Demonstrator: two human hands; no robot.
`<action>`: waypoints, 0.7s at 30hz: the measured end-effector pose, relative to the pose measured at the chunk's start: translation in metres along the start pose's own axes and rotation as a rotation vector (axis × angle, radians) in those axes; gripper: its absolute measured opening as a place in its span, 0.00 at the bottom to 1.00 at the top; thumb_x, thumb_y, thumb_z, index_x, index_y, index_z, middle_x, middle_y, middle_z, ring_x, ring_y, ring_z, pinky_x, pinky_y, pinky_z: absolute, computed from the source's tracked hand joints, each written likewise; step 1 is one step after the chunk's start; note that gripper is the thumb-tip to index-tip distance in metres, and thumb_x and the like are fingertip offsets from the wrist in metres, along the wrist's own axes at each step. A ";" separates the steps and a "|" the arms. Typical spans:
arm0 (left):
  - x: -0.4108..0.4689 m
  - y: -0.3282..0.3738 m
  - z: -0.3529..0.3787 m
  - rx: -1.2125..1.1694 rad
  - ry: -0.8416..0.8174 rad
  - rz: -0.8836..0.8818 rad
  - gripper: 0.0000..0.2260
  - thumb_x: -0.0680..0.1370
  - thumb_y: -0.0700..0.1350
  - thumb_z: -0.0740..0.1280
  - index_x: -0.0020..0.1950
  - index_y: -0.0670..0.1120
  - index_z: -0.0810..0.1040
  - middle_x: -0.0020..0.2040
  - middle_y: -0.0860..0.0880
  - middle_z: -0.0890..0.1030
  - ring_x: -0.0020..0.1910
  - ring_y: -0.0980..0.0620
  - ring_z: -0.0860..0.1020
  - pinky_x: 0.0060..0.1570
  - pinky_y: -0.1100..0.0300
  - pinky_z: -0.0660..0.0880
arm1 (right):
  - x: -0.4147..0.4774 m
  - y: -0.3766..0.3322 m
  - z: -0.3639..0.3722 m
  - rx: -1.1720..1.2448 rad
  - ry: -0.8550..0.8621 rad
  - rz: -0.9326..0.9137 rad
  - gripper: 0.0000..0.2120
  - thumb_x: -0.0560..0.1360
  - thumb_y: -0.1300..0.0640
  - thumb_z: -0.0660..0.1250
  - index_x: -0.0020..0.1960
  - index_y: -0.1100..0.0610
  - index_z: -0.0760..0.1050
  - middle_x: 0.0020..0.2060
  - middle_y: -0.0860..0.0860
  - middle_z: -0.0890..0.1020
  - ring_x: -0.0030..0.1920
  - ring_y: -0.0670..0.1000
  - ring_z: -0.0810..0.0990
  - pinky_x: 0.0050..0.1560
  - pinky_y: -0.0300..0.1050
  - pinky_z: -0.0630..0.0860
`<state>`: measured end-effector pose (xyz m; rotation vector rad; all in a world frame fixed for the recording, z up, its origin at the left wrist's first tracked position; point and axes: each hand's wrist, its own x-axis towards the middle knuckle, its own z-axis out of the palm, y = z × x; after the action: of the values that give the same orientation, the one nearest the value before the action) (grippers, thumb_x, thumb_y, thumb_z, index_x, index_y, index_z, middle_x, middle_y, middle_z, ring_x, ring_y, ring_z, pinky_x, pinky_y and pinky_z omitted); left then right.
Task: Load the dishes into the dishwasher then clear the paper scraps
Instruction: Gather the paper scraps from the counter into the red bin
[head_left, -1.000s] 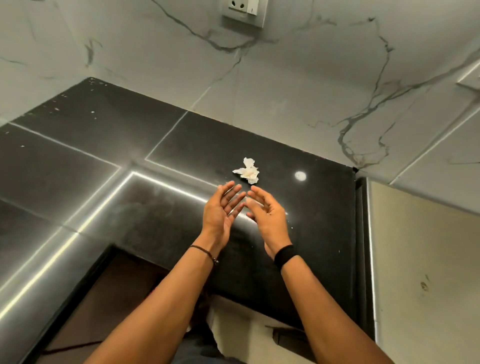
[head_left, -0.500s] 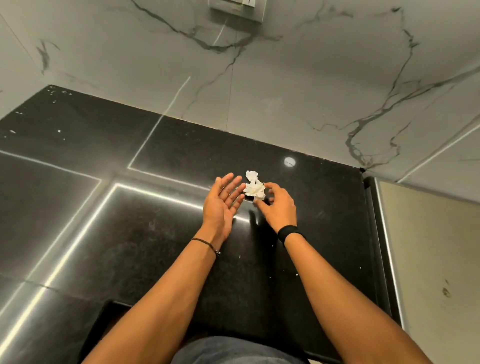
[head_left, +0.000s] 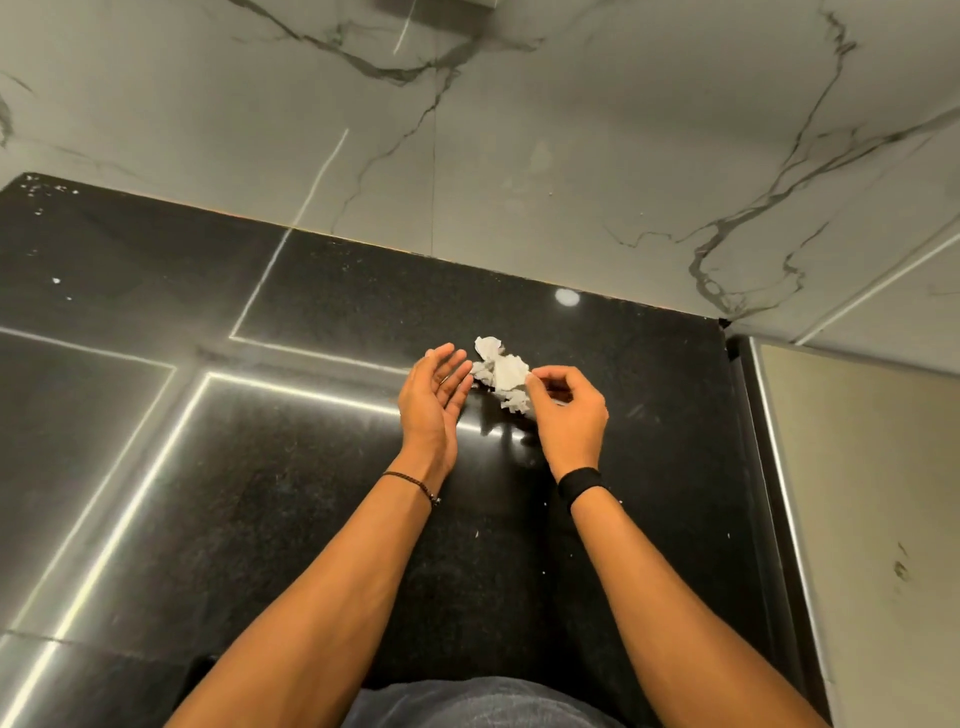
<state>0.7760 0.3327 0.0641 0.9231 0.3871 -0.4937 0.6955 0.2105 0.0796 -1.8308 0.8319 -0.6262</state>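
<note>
Fingers (head_left: 540, 376) of the right hand (head_left: 569, 410) curled in, pinching the right edge of a paper scrap (head_left: 503, 373). White, crumpled, ragged-edged, with creased lobes jutting up and down. Held between the two hands, over the far right part of the countertop (head_left: 311, 519); impossible to tell whether its lower tip touches the surface. Just left of it, the left hand (head_left: 434, 397), palm turned up and inward, fingers straight and together, tips right beside the paper. Thin dark cord bracelet (head_left: 410, 480) on the left wrist, broad black band (head_left: 579, 483) on the right. Beneath, polished black stone, finely speckled, mirroring bright strip lines. Behind, glossy grey-white marble wall (head_left: 519, 156) with dark veins. To the right, a matte beige panel (head_left: 872, 467).
</note>
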 end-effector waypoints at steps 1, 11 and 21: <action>0.000 -0.003 0.003 -0.010 -0.006 -0.016 0.16 0.84 0.50 0.63 0.64 0.41 0.80 0.59 0.42 0.85 0.60 0.47 0.83 0.61 0.54 0.79 | -0.004 -0.007 0.001 0.044 -0.023 -0.027 0.03 0.76 0.62 0.73 0.48 0.56 0.83 0.42 0.45 0.85 0.45 0.41 0.82 0.48 0.34 0.78; 0.003 -0.001 0.004 -0.403 -0.099 -0.190 0.22 0.84 0.56 0.60 0.64 0.40 0.79 0.62 0.39 0.82 0.63 0.42 0.82 0.67 0.48 0.76 | 0.007 0.012 0.006 -0.130 -0.167 -0.094 0.07 0.76 0.57 0.73 0.54 0.52 0.83 0.52 0.48 0.83 0.51 0.45 0.81 0.55 0.41 0.78; 0.008 -0.005 -0.004 -0.289 -0.052 -0.209 0.17 0.84 0.47 0.62 0.69 0.41 0.78 0.64 0.41 0.83 0.65 0.43 0.80 0.69 0.49 0.74 | -0.001 0.024 0.004 -0.207 -0.207 -0.138 0.09 0.75 0.55 0.74 0.56 0.52 0.82 0.51 0.46 0.81 0.48 0.43 0.80 0.48 0.39 0.79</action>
<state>0.7793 0.3316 0.0545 0.5914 0.4960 -0.6335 0.6920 0.2072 0.0561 -2.1139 0.6552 -0.4388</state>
